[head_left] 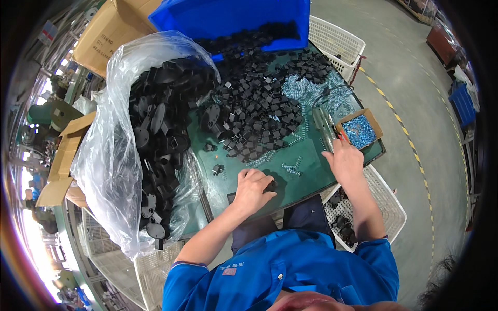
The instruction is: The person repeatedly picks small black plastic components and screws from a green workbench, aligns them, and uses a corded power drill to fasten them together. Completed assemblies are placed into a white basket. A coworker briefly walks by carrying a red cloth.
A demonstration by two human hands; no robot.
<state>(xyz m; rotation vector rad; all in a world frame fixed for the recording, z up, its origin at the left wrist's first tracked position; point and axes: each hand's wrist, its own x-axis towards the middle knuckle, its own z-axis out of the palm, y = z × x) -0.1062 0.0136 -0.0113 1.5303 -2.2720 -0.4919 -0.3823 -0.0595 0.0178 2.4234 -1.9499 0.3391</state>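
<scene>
Green and cluttered, the counter runs away from the seated person's lap. Below its near right edge sits a white basket with black parts inside, probably kept there to be within easy reach of the right arm.

At the near edge, the left hand curls low, thumb and forefinger closing round a dark piece, mostly hidden; holding it close to the body likely steadies it. Just beyond lie a few loose springs and, left of them, a small black part.

Farther right, the right hand reaches to the near left side of an open cardboard box full of small bluish metal fasteners. Its thumb stands apart from the bent fingers; I cannot tell whether they pinch anything. Low walls presumably stop the fasteners scattering.

Across the middle spreads a pile of black blocks, loose, perhaps for quick picking. To its left, a clear plastic bag gapes over round-based black parts. A heap of springs lies far right, apart from most of the blocks. At the far end, a blue bin tips its open side toward the pile, apparently to let blocks slide out.
</scene>
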